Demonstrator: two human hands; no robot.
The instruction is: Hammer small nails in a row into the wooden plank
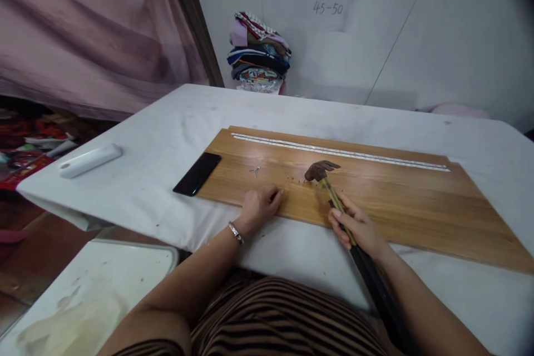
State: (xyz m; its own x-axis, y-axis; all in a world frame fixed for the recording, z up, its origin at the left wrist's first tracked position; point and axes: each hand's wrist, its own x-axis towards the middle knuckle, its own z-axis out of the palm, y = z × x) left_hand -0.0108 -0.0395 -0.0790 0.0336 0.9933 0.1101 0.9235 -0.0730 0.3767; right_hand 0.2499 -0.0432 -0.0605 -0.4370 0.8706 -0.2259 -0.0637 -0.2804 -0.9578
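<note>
My right hand (354,228) is wrapped round the handle of a claw hammer (321,171), whose rusty head rests on a long wooden board (396,194) near some small dark specks. My left hand (261,206) lies on the board's near edge with its fingers curled together; whether anything is in them is hidden. A few small nails (255,171) lie on the board just beyond my left hand. A silver strip (340,151) runs along the board's far side.
The board lies on a white-covered table (146,150). A black phone (197,173) sits at the board's left end, and a white cylinder (90,160) lies near the table's left corner. Folded clothes (258,53) are stacked behind the table against the wall.
</note>
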